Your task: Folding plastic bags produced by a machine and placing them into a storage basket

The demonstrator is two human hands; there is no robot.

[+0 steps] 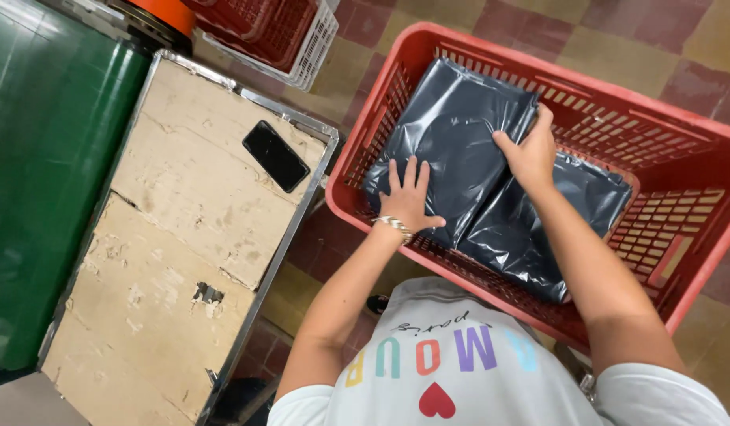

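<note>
No clamp at all was shown by the left hand point(407, 197): it was laid flat, fingers spread, palm down on the near end of the upper dark plastic packet point(452, 134), with a metal bracelet point(394, 226) seen at the wrist. The right hand point(531, 151) was curled over the far right edge of that same packet, fingers hooked round the rim, so that the packet was held by it. In the head view, the only one given, the packet was found lying inside the red plastic crate point(681, 170), tilted against its left wall, and partly overlapping a second dark packet point(531, 229) that was spread lower in the crate toward the near side. The crate was set on a chequered tiled floor point(617, 39). Just beside it, to the left, a worn wooden table point(168, 260) with a metal edge was seen, and a black phone point(275, 155) was lying face up on it. Further left a green drum point(41, 158) was pressed against the table. Beyond the table, a stack of red and white crates point(290, 35) was caught at the top edge.
</note>
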